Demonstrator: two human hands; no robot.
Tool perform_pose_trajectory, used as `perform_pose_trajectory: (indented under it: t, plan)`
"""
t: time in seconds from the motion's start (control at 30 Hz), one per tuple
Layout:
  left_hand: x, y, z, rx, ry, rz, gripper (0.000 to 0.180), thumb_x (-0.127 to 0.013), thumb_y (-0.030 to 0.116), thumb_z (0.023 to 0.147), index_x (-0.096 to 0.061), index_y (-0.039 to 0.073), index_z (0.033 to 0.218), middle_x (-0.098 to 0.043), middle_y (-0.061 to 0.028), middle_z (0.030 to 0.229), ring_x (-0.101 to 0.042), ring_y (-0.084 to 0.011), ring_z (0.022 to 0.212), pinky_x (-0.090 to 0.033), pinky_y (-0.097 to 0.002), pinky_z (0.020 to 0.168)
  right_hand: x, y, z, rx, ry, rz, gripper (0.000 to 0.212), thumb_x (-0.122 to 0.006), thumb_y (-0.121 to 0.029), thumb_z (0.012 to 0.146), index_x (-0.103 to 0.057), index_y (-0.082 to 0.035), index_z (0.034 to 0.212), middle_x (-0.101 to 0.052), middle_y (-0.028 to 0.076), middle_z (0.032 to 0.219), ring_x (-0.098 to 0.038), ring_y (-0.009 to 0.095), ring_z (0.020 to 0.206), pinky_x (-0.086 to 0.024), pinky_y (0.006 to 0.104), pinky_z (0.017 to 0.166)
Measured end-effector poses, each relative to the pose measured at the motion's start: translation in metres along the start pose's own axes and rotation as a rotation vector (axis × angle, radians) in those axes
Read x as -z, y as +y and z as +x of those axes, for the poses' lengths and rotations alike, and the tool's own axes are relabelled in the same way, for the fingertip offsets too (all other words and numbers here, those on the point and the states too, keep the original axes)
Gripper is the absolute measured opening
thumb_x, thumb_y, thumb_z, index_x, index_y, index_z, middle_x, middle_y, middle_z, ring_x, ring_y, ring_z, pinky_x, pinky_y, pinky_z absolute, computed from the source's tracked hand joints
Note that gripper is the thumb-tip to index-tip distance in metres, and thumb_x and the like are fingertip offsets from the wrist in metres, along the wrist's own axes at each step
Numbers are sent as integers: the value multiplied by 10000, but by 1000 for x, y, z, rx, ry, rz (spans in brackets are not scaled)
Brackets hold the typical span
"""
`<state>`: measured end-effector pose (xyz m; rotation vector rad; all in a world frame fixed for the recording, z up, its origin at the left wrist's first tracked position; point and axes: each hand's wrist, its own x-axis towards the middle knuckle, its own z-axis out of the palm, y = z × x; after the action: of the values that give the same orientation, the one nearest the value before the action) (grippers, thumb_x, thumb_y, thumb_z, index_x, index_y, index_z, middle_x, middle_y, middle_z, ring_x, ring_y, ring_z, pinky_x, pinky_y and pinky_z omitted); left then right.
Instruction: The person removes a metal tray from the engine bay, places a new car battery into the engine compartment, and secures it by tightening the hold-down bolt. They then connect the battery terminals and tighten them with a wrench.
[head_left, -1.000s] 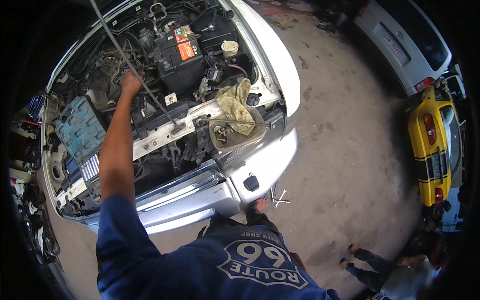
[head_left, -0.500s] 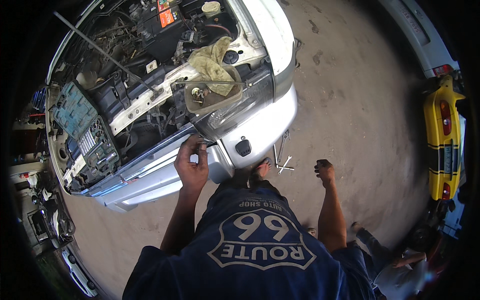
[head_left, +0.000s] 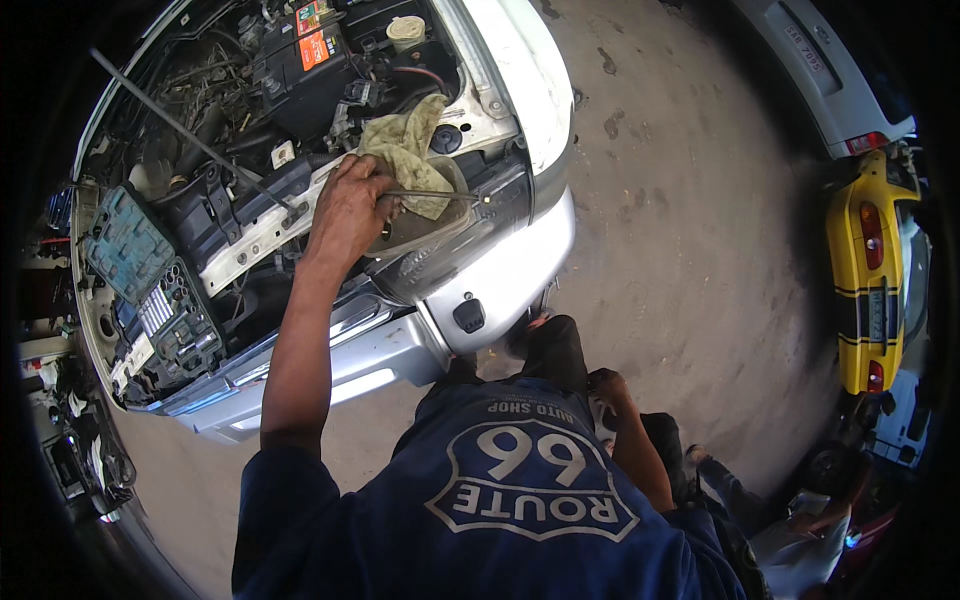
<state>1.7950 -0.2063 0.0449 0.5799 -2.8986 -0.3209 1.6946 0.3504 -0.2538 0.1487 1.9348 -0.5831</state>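
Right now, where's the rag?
Head view, upper left of centre: the rag is draped over the far edge of the tub, below and right of the black battery, beside the left hand.

The one view comes from the head of that person over there, from the left of two wide fisheye cameras worn side by side, and it faces steeply down over the wearer's blue shirt (head_left: 530, 480). It sits about arm's length from the left hand (head_left: 350, 200), with the open engine bay (head_left: 215, 130) just beyond; the concrete floor (head_left: 690, 290) and a yellow car (head_left: 868, 270) lie farther off rightward (edges bow there, and the corners go black).
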Motion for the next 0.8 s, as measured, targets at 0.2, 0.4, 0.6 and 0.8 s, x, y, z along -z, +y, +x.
perform_pose_trajectory:
  t: [0.2,0.4,0.6,0.8]
  plan:
    - [42,23,-4,19,290,99,268,-762,74,852,-774,80,1120,-738,-87,1045,-658,-302,1073,-493,-423,1010,59,7,51,16,79,103,282,-662,-227,947,-722,-35,1145,-764,121,944,-724,198,765,-580,351,657]
    - [51,152,49,203,351,-269,276,-769,67,895,-753,-22,1156,-682,-129,808,-651,-211,697,-521,-349,664,184,-104,92,634,176,-121,252,-617,-189,1002,-698,-20,1171,-745,106,900,-712,173,740,-551,317,633]
    - [-38,289,169,-38,-6,-189,174,-724,94,909,-779,42,1065,-741,-123,930,-726,-294,772,-582,-399,692,335,-304,-14,962,-121,375,296,-595,-248,1058,-666,0,1202,-722,115,954,-696,168,832,-556,320,758]
    - [-80,343,216,-80,-103,-272,224,-750,142,909,-766,61,1117,-750,-129,972,-726,-310,818,-604,-408,775,409,-371,-41,910,-221,258,286,-621,-251,1059,-648,32,1029,-685,86,798,-655,143,662,-530,298,602]
